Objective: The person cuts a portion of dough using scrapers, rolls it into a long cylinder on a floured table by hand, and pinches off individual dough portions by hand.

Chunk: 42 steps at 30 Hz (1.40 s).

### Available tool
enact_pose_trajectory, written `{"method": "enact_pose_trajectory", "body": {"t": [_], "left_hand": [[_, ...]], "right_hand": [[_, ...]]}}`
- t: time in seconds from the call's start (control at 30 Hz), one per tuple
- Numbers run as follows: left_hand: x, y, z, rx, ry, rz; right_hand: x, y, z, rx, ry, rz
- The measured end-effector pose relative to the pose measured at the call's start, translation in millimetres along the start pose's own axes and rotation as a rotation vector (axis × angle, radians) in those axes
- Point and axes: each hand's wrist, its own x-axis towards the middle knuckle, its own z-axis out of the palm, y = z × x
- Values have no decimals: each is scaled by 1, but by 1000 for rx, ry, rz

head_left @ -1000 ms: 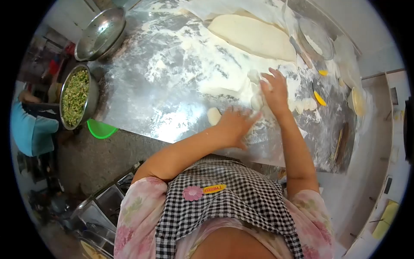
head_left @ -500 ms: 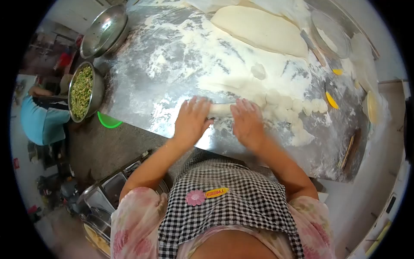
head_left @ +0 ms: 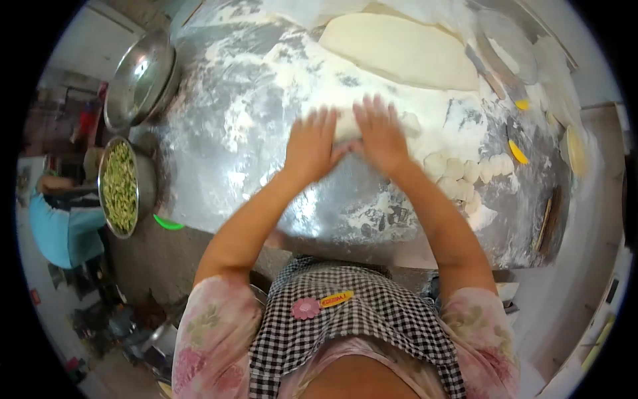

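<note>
Currently, head view: left hand [head_left: 310, 147] and right hand [head_left: 381, 138] are palms down on a dough roll [head_left: 345, 125], fingers stretched out and not closed round it; the roll sits mid-table on floured metal. Dough pieces [head_left: 454, 169] lie right of the right hand, big dough slab [head_left: 402, 50] beyond both hands.

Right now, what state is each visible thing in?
Left hand: fingers extended over dough
Right hand: fingers extended over dough
Dough: partly covered
Dough slab: flattened
Small dough pieces: clustered
Filling bowl: uncovered, well filled
Metal bowls: apparently nested
Table: floury
Yellow-handled tool: lying flat
</note>
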Motion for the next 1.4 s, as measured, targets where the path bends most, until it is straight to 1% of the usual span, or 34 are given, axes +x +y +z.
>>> {"method": "enact_pose_trajectory", "body": {"t": [0.07,0.13,0.17,0.23,0.27,0.3,0.37,0.4,0.47,0.5,0.6,0.63,0.7,0.73,0.77,0.83,0.87,0.9,0.93,0.97,1.0,1.03,1.07,1.13,1.17,1.23,1.27,1.33,1.37,1.4], "left_hand": [[-50,6,1,34,-11,152],[-56,18,-5,-96,15,164],[-58,25,-6,-161,24,162],[-44,40,2,-121,-47,214],[-35,45,7,-98,-80,247],[-29,46,15,-120,-169,312],[-30,42,24,-324,-138,327],[-33,40,23,-424,-131,329],[-39,29,19,-512,-154,351],[-43,26,18,-557,-164,354],[-48,29,24,-460,34,380],[-43,29,17,-554,-91,272],[-31,31,0,-734,-351,43],[-25,30,-12,-839,-466,38],[-21,28,-26,-941,-584,33],[-22,23,-52,-1162,-805,-3],[-26,20,-53,-1201,-805,-21],[-33,16,-49,-1243,-806,-39],[-40,14,-41,-1286,-806,-59],[-49,15,-18,-1013,-552,89],[-54,18,-19,-910,-587,51],[-60,23,-24,-807,-620,12],[-60,27,-32,-702,-645,-24],[-59,48,-56,-596,-572,286],[-61,56,-62,-544,-531,438],[-55,55,-36,-645,-341,438],[-55,51,-17,-694,-260,434],[-57,33,7,-431,47,492],[-60,25,17,-293,196,520],[-60,24,20,-316,155,470]], "right_hand": [[-57,-23,-16,65,-34,-69],[-110,-37,-22,164,48,-73],[-124,-36,-22,190,97,53],[-139,-38,-21,240,214,299],[-140,-40,-22,379,285,402],[-136,-37,-26,515,362,498],[-128,-31,-24,745,526,647],[-124,-35,-24,921,501,773],[-115,-47,-22,1284,440,1011],[-118,-48,-7,1591,462,988],[-95,-70,-7,1827,381,1177],[-87,-70,-17,1769,337,1164],[-74,-62,-49,1325,154,872],[-66,-62,-69,1097,69,722],[-61,-79,-81,751,243,592],[-56,-98,-77,471,366,258],[-53,-105,-74,324,420,93],[-53,-112,-62,391,554,109],[-52,-112,-49,411,560,181],[-53,-110,-34,433,566,254],[-55,-109,-22,457,571,332],[-52,-99,-17,344,556,343],[-45,-80,-15,198,461,329],[-43,-51,-14,-83,263,318],[-52,-48,-13,-95,377,314],[-48,-32,-25,-138,618,256],[-53,-34,-26,305,512,532],[-78,-58,-27,1200,206,1065],[-89,-63,10,1723,385,995],[-88,-74,5,1699,368,1082]]}}
